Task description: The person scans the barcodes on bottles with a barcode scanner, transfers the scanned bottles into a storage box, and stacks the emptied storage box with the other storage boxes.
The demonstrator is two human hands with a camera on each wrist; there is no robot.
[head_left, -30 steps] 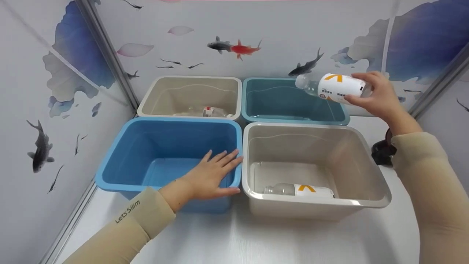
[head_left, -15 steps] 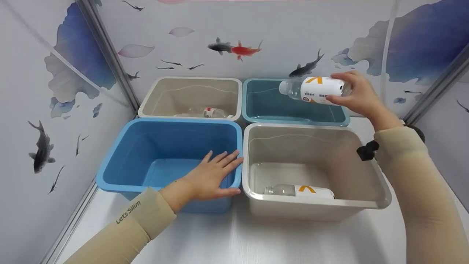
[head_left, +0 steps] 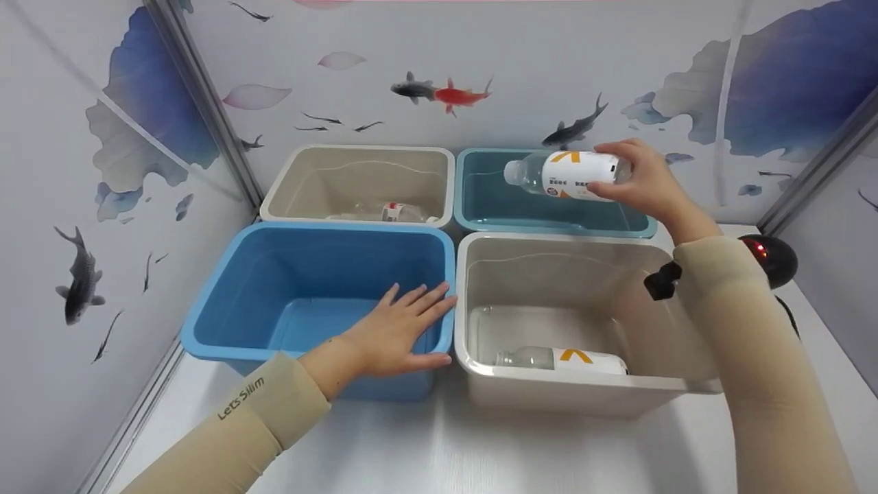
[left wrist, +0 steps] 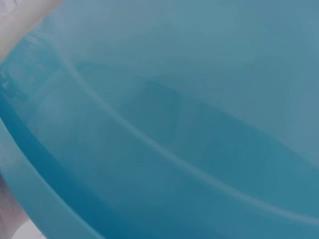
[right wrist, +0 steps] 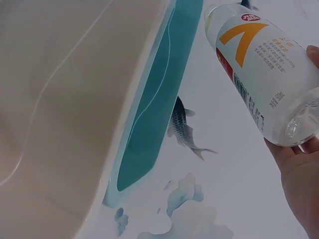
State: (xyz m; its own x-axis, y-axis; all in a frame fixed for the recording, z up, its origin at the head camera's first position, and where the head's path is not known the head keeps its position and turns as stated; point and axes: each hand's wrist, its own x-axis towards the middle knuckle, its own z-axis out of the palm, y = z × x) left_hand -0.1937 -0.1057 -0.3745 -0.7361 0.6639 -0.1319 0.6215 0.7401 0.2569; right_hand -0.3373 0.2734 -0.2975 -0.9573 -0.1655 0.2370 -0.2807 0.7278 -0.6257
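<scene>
In the head view my right hand (head_left: 645, 180) grips a clear plastic bottle (head_left: 573, 174) near its base. The bottle lies sideways over the teal bin (head_left: 473, 223), its capped end pointing left. A white label with an orange mark wraps this bottle (right wrist: 264, 64) in the right wrist view, with fingers and thumb around the bottom end. My left hand (head_left: 394, 333) rests with fingers spread on the right rim of the blue bin (head_left: 212, 346). The left wrist view shows mostly the blue bin's inner wall (left wrist: 164, 114).
A similar bottle (head_left: 583, 360) lies in the front right beige bin (head_left: 583, 384). Another clear bottle (head_left: 405, 212) with a red-and-white label lies in the back left beige bin (head_left: 363, 149). A black device (head_left: 775, 261) with a red light stands right of my forearm.
My right hand has carried the bottle leftward and slightly lower, over the teal bin. The black device shows more from behind the arm. My left hand stays on the blue rim.
</scene>
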